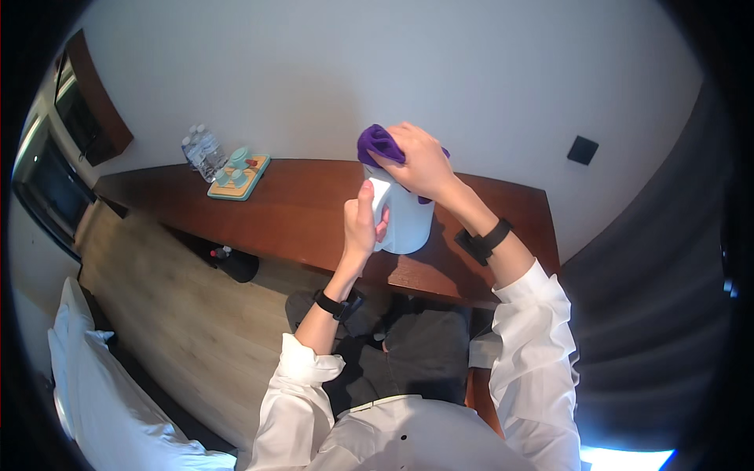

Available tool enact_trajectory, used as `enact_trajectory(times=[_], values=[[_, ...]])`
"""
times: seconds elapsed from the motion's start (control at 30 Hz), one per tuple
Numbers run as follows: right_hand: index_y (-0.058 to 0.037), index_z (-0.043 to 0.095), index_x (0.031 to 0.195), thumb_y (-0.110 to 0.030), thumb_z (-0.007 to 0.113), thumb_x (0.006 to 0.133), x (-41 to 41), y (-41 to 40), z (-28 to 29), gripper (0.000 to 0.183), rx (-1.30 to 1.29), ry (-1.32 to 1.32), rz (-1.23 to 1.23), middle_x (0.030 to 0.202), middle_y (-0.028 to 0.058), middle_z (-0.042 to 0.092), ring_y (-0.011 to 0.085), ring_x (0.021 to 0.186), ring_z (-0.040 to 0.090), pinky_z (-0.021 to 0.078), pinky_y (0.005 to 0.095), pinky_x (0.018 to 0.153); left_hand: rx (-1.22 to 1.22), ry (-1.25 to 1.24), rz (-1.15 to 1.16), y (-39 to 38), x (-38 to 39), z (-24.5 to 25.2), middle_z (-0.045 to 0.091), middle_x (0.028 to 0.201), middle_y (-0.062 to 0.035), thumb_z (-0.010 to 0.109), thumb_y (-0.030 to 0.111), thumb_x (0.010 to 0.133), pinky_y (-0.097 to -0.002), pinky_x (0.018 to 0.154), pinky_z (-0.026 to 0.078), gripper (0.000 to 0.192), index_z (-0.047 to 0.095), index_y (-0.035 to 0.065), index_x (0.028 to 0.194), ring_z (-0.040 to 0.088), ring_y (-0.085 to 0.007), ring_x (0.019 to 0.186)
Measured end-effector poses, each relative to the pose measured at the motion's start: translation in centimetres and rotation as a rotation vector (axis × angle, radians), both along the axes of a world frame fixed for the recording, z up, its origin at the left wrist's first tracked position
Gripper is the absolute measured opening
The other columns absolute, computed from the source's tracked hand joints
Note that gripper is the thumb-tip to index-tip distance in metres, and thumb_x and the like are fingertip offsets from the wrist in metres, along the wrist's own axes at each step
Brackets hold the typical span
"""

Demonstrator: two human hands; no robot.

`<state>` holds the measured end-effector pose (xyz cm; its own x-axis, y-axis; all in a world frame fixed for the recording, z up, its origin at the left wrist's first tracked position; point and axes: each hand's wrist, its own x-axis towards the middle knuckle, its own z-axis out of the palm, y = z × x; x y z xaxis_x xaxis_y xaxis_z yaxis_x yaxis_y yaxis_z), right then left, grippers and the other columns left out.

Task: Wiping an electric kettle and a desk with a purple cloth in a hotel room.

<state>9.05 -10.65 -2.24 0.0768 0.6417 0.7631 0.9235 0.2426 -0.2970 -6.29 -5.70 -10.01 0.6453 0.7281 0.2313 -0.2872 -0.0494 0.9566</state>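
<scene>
A white electric kettle [410,226] is in front of me, over the right part of the wooden desk [300,206]. My left hand [360,226] is wrapped around its handle, with the thumb pointing up along the top. In my right hand [419,159] is a bunched purple cloth [377,144], pressed against the kettle's top. That hand and the cloth hide the lid and the spout. I cannot tell whether the kettle's base rests on the desk.
Left on the desk are a tray [262,171] with several pale green cups [238,176] and clear water bottles [205,154]. A black bin [240,268] stands below. A bed [118,400] lies at lower left; a dark curtain [636,306] hangs at right.
</scene>
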Motion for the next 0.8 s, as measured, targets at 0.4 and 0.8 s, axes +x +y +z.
enact_trajectory(times=[0.4, 0.8], values=[[-0.0065, 0.07, 0.094, -0.023, 0.079, 0.075, 0.0, -1.2, -1.9, 0.026, 0.346, -0.183, -0.052, 0.098, 0.0041, 0.073, 0.0255, 0.091, 0.067, 0.0503, 0.0387, 0.077, 0.015, 0.028, -0.04, 0.1, 0.2, 0.2, 0.041, 0.043, -0.001, 0.032, 0.057, 0.104, -0.0267, 0.038, 0.032, 0.072, 0.051, 0.0044, 0.058, 0.04, -0.0117, 0.037], [0.0054, 0.067, 0.104, -0.007, 0.068, 0.093, 1.7, 0.1, -5.8, 0.017, 0.562, 0.572, -0.021, 0.095, 0.0166, 0.065, 0.0296, 0.088, 0.067, 0.0525, 0.0366, 0.075, -0.003, -0.003, -0.032, 0.5, 0.8, 0.0, 0.041, 0.043, -0.001, 0.035, 0.057, 0.103, -0.027, 0.038, 0.032, 0.073, 0.051, 0.0034, 0.056, 0.041, -0.0118, 0.037]])
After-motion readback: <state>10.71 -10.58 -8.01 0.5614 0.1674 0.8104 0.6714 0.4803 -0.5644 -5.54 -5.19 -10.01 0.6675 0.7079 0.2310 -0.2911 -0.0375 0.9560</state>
